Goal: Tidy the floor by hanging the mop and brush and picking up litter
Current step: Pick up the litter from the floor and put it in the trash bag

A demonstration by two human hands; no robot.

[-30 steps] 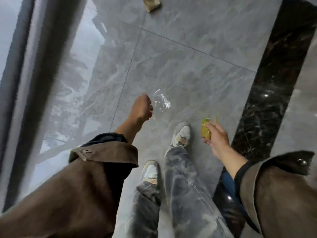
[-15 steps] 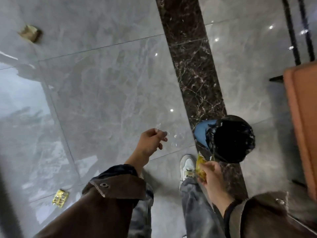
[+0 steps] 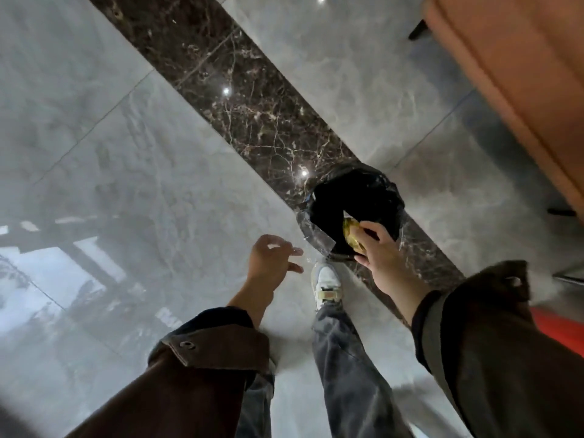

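Observation:
A small bin lined with a black bag (image 3: 363, 191) stands on the dark marble strip, just ahead of my shoe (image 3: 327, 284). My right hand (image 3: 379, 251) hovers over the bin's near rim, pinching a crumpled yellow wrapper (image 3: 351, 237) above the opening. My left hand (image 3: 271, 260) is to the left of the bin with its fingers spread. A clear plastic wrapper (image 3: 316, 237) hangs between those fingertips and the bin's left rim, apparently free of the hand. No mop or brush is in view.
A dark brown marble strip (image 3: 252, 105) runs diagonally across the glossy grey tile floor (image 3: 142, 184). An orange upholstered seat (image 3: 521, 90) with a dark leg (image 3: 417, 30) fills the upper right. Something red (image 3: 556, 330) shows at the right edge.
I have turned and stepped up to the bin. My right hand brought the yellow wrapper over the opening. My left hand's fingers spread apart from the clear wrapper it was pinching.

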